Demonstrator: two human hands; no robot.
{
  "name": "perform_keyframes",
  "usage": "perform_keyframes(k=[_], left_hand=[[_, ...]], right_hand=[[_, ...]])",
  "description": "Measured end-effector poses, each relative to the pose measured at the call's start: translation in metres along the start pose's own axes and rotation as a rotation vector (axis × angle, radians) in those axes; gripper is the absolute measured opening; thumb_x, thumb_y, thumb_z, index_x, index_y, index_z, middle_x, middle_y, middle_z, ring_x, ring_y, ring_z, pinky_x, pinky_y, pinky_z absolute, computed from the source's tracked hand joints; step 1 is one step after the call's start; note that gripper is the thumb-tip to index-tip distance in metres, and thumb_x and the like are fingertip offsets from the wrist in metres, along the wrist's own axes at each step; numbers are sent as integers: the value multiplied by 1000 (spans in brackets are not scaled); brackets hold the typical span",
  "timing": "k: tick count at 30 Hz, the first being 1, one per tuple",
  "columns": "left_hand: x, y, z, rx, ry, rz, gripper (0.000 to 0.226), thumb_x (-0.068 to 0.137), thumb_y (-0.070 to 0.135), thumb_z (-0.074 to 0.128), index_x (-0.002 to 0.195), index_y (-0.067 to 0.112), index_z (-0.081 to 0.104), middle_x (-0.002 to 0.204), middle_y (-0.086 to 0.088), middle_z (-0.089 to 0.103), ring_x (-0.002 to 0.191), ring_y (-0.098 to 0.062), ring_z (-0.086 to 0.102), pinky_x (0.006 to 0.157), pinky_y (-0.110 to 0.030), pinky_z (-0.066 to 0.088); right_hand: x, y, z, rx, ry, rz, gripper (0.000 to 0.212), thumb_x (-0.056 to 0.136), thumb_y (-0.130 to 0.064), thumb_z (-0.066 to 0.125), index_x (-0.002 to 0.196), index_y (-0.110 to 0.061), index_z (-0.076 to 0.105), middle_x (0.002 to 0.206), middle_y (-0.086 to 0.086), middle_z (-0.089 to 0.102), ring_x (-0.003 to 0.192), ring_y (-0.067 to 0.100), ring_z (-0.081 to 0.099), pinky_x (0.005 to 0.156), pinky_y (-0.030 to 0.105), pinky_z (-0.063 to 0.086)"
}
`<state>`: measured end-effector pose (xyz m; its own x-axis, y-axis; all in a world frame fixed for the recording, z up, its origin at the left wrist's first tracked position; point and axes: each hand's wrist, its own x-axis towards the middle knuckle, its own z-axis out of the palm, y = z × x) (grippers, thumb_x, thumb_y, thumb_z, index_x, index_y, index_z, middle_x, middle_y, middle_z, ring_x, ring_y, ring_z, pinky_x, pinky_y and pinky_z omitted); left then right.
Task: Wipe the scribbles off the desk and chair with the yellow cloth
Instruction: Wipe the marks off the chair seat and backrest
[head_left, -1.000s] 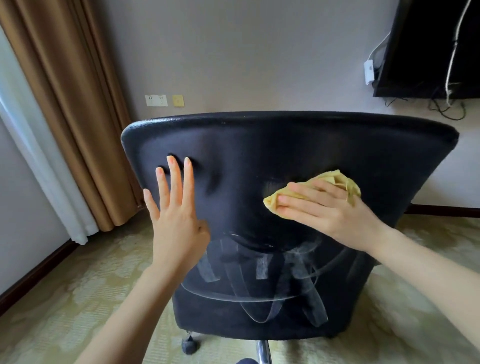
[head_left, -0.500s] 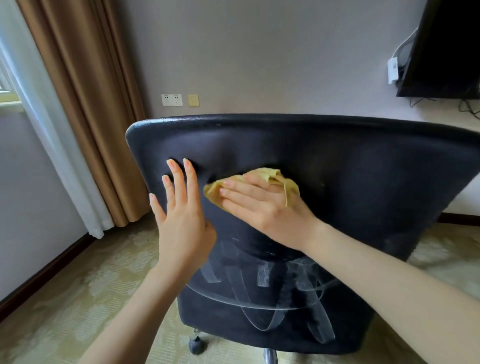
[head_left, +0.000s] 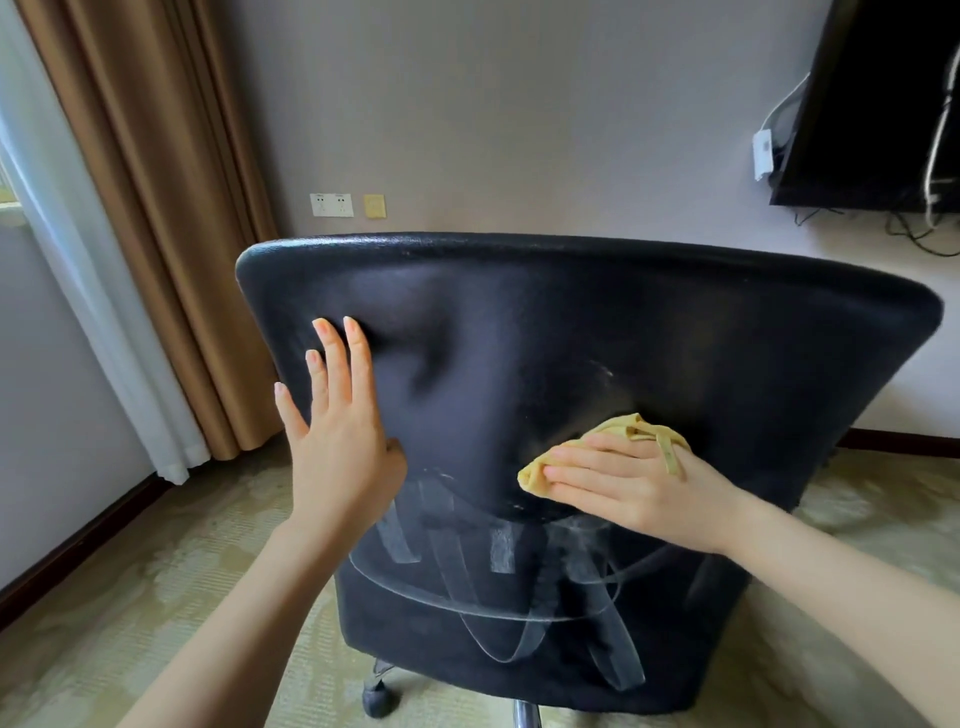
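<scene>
Head view, yellow cloth (head_left: 621, 425) mostly hidden under right hand (head_left: 641, 488), chair base (head_left: 377, 696) cropped.

I count one chair (head_left: 597, 364), one cloth (head_left: 623, 423) on its back, two hands against it, left hand (head_left: 337, 447) and right hand (head_left: 639, 483), one caster (head_left: 377, 699) under it, one screen (head_left: 872, 104) up right of it.

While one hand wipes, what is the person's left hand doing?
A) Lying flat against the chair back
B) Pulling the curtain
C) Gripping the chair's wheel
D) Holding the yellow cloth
A: the left hand lies flat with straight fingers against the black chair back, while the right hand presses the yellow cloth to it.
</scene>
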<state>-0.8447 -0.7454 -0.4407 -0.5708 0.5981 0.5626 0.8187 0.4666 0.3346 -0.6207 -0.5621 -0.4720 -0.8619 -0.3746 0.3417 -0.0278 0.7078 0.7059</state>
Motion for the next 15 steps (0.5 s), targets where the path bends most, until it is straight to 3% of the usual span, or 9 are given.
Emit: perform_keyframes(k=[5, 15], left_hand=[[-1, 2, 2, 20, 25, -3, 107, 75, 5, 60, 150, 15, -16, 158, -9, -16, 146, -32, 0, 114, -56, 4], [-29, 11, 13, -106, 9, 56, 104, 72, 1, 56, 151, 12, -11, 157, -4, -23, 145, -20, -20, 115, -47, -8]], right_hand=[[11, 31, -33, -91, 98, 10, 35, 93, 5, 52, 121, -11, 66, 127, 4, 62, 119, 20, 57, 101, 38, 46], [116, 47, -56, -310, 521, 176, 32, 88, -4, 64, 115, -20, 70, 119, -6, 67, 106, 16, 65, 95, 33, 46]])
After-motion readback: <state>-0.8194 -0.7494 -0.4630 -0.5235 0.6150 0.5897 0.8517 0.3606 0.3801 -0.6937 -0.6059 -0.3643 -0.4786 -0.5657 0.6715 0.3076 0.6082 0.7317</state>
